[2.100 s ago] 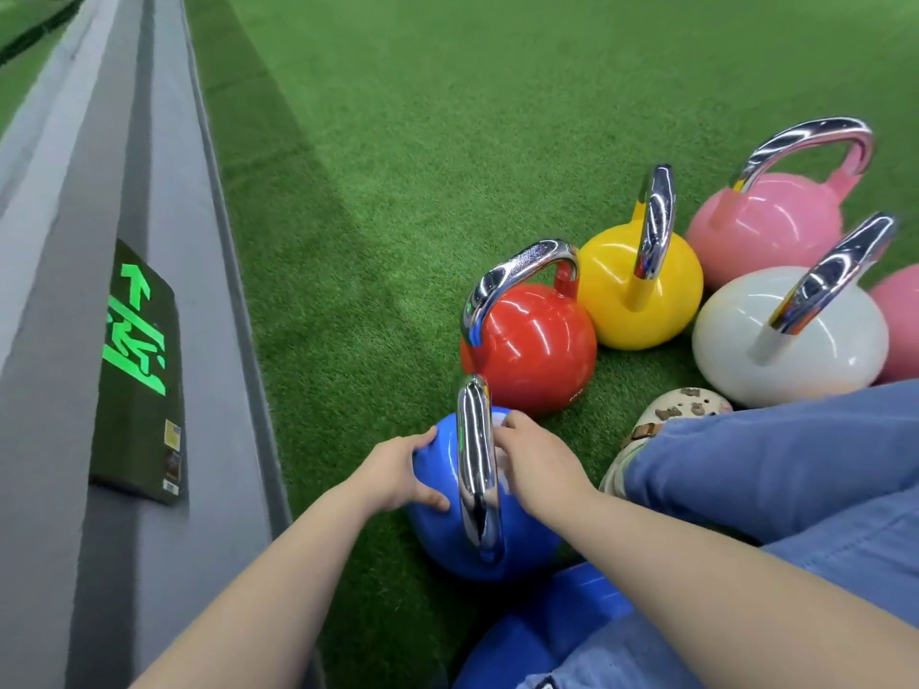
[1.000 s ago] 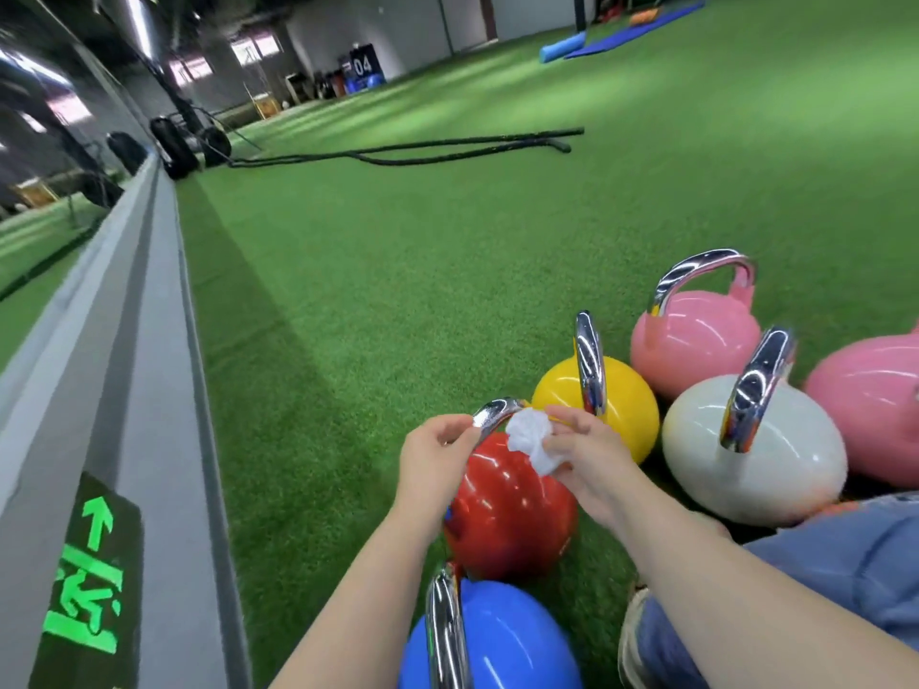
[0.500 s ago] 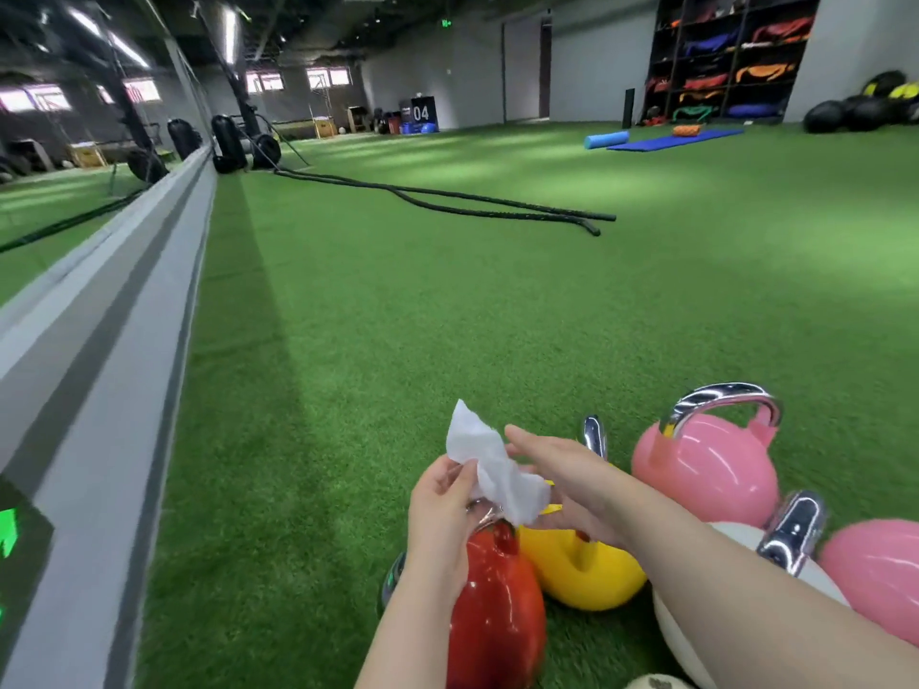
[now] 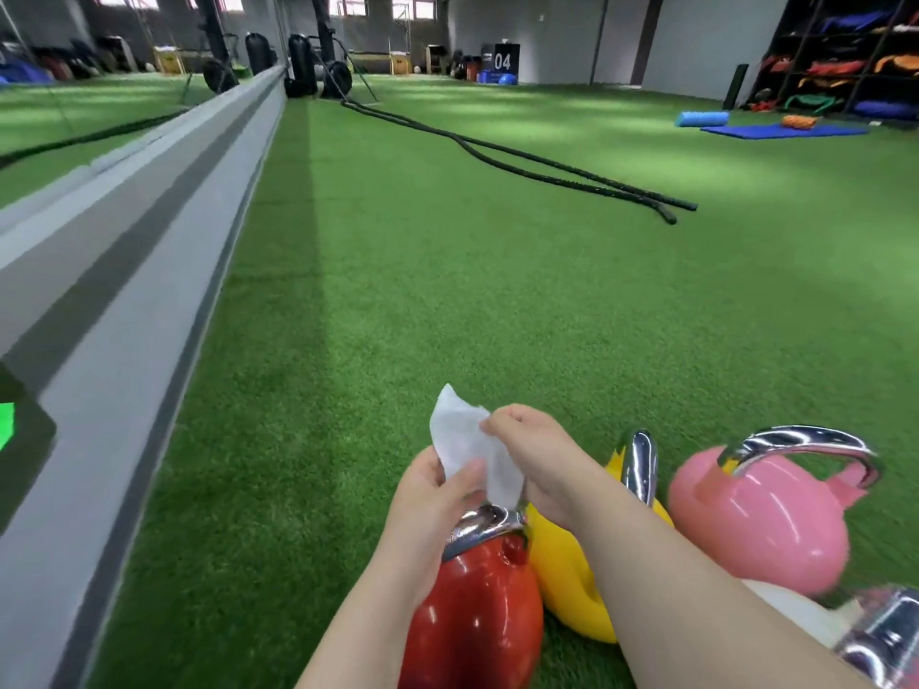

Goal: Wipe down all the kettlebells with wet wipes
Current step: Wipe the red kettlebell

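Both the left hand (image 4: 431, 494) and the right hand (image 4: 534, 452) pinch a white wet wipe (image 4: 465, 447) above the red kettlebell (image 4: 480, 609), so wiping it, the yellow kettlebell (image 4: 567, 584) and the pink kettlebell (image 4: 761, 524) seems not yet begun.

White "04" on a black box (image 4: 506, 62) at the far wall.

Two bare forearms reach forward and converge, hands raised close together: the left hand (image 4: 430, 494) pinches a wet wipe (image 4: 470, 452) at its lower part, the right hand (image 4: 539, 455) pinches its upper edge.
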{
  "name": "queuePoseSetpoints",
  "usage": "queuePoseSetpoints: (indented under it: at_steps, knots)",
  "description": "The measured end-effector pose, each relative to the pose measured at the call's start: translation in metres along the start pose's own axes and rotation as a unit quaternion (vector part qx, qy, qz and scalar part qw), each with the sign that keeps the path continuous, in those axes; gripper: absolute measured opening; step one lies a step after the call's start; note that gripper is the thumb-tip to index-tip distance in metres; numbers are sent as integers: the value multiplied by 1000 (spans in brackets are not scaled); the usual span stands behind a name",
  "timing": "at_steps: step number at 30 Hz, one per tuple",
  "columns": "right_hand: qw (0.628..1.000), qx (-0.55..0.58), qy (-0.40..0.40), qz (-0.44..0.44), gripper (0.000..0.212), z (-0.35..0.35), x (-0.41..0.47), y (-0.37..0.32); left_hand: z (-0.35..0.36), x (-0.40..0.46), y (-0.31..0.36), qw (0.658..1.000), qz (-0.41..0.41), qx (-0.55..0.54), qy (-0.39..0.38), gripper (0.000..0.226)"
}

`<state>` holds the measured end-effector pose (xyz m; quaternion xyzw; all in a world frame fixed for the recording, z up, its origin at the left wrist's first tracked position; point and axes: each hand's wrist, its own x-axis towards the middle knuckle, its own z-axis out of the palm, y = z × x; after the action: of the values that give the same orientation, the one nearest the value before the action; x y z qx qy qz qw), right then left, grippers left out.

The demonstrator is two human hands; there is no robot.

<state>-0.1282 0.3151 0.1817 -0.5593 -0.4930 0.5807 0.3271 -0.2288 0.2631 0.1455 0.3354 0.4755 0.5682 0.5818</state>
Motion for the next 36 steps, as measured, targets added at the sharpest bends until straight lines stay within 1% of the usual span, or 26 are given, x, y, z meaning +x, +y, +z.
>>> queuePoseSetpoints:
  at_steps: [1,2,4,6,9,11,14,16,18,19,21,23,24,26,28,30,32,33,35,36]
  knots:
    - [1000,20,1,1,26,1,1,2,-1,1,-1,999,14,27,33,18]
    - [999,44,3,7,26,0,1,4,-3,1,-2,998,18,27,60,13]
    - [995,98,-4,24,22,-4,-2,6,-7,-1,-1,997,25,2,79,13]
    - [990,132,-21,42,24,-9,-10,9,-14,-3,3,996,26,5,82,14]
    - [991,118,-30,63,28,-17,-21,15,-26,-4,6,994,1,53,92,12]
    - [994,84,-23,73,24,-18,-26,19,-36,-2,9,983,-2,150,109,15]
    - [996,12,-13,82,20,-13,-27,25,-49,2,12,934,12,331,136,30]
    - [996,-4,-5,88,23,-8,-25,29,-52,1,11,883,43,438,163,38]
    - [995,-22,10,97,26,-3,-22,35,-44,-3,9,836,121,500,190,35]
    - [994,-35,17,102,27,-1,-21,38,-36,-8,9,823,151,513,189,31]
    - [992,-66,22,110,28,2,-20,44,-23,-15,4,805,173,546,152,26]
    - [989,-82,6,123,27,5,-22,46,-12,-19,-4,780,140,601,105,26]
    - [987,-85,-10,137,26,6,-24,46,-8,-20,-7,757,112,638,89,26]
    - [979,-106,-57,164,26,6,-29,44,0,-20,-9,696,63,712,74,26]
    - [967,-154,-112,170,31,4,-30,44,7,-19,-10,639,48,764,72,31]
    - [952,-209,-146,168,30,0,-32,41,10,-14,-13,600,39,797,57,38]
    - [937,-269,-158,157,28,-6,-31,44,11,-8,-18,584,30,811,28,42]
    - [933,-289,-154,149,25,-8,-30,46,11,-5,-20,583,29,812,10,43]
    - [936,-293,-126,149,12,-15,-27,52,12,3,-24,594,38,803,-28,45]
    - [939,-287,-110,152,13,-18,-25,55,12,6,-23,594,44,802,-47,47]
